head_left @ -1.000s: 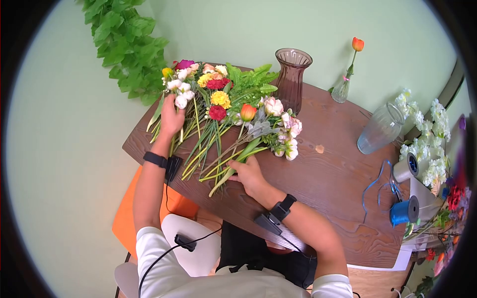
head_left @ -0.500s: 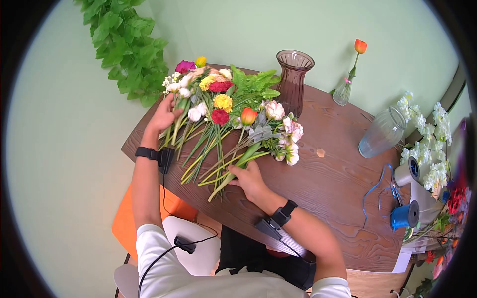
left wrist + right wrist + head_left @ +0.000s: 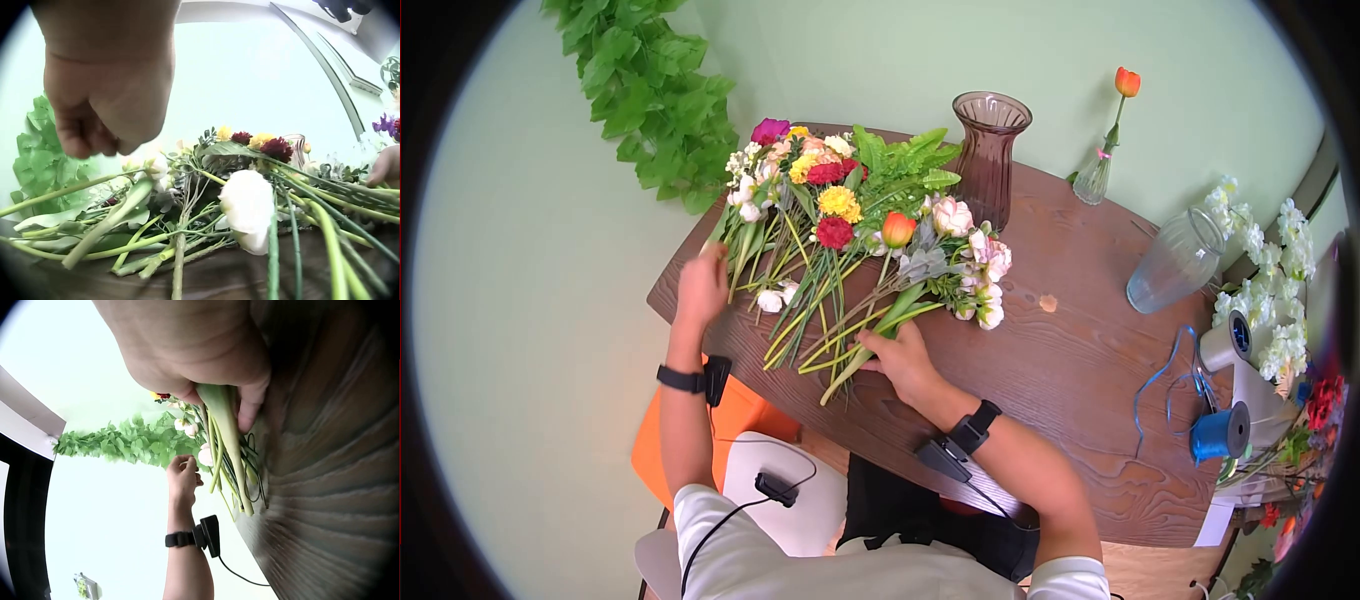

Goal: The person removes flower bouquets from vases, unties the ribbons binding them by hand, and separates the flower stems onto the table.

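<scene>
In the head view, the left hand (image 3: pixel 702 285) is off the flowers, at the left ends of the stems. Curled fingers of that hand (image 3: pixel 109 94), with nothing visible in them, hang above the stems in the left wrist view. The right hand (image 3: pixel 903 367) grips a bundle of stems (image 3: pixel 855 368) near their cut ends; its thumb and fingers close round a thick green stem (image 3: pixel 225 425) in the right wrist view. White blooms (image 3: pixel 772 299) lie low among the stems, apart from the row of yellow (image 3: pixel 838 203), red (image 3: pixel 834 233) and orange (image 3: pixel 898 229) flowers.
A purple-tinted vase (image 3: pixel 988 165) stands behind the flowers. Farther right are a small vase with a tulip (image 3: pixel 1092 183), a clear vase (image 3: pixel 1175 262), a blue ribbon spool (image 3: pixel 1220 432) and a white spool (image 3: pixel 1226 341). Green leaves (image 3: pixel 640 100) hang on the wall.
My left hand has come away from the flowers, down and to the left. White blooms now lie lower among the stems. The right hand keeps its grip nearly in place.
</scene>
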Available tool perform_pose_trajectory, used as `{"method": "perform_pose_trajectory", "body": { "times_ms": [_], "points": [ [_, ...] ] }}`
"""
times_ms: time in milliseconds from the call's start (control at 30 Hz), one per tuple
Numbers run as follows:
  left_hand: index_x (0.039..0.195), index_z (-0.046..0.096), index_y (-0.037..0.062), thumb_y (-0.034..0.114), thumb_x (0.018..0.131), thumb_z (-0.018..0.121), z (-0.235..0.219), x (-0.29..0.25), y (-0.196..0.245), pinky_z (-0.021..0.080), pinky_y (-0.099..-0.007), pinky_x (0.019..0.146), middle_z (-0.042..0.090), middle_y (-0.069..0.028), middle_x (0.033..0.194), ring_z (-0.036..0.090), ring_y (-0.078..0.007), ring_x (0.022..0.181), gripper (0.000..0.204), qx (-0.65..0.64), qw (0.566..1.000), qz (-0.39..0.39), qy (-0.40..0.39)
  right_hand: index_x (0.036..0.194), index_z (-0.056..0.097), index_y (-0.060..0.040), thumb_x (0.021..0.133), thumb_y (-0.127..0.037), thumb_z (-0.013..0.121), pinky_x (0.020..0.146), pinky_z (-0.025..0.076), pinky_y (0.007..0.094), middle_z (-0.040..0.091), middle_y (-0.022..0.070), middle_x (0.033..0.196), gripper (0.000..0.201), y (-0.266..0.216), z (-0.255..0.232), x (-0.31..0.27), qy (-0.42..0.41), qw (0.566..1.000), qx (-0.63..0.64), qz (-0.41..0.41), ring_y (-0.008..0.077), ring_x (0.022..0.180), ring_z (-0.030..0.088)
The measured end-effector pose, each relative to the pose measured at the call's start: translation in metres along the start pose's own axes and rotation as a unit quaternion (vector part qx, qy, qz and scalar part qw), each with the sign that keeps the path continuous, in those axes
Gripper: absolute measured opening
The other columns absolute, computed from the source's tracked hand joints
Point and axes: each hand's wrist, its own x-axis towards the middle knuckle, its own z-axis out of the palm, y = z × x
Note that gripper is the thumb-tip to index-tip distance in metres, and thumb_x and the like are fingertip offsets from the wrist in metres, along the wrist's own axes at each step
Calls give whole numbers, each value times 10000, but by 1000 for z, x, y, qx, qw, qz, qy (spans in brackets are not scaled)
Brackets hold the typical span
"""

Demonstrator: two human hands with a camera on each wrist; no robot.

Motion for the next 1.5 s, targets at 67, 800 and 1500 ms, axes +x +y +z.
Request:
{"method": "perform_pose_trajectory", "body": {
  "times_ms": [67,800,1500],
  "points": [
    [958,537,37,117,775,586,1,-23,-4,462,-447,673,580,-193,917,571,-369,823,206,-7,994,48,-95,1058,428,-31,837,-43,557,721,541,389,536,97,990,256,-2,1,-1,-1,1000,1,-4,225,882,596],
    [693,557,7,162,821,607,63,22,67,395,-284,534,516,-29,594,462,-109,570,207,-313,949,-26,-36,1101,359,-39,831,-32,568,719,541,395,528,121,1004,342,2,-3,1,-8,1000,10,-7,244,889,596],
    [1192,444,-71,-31,785,455,78,84,37,395,-424,898,532,-302,1076,504,-420,1037,409,-129,970,47,201,1105,365,-27,832,-29,579,709,550,376,516,114,1006,347,0,-3,0,-14,1000,2,-14,230,915,584]
  ]
}}
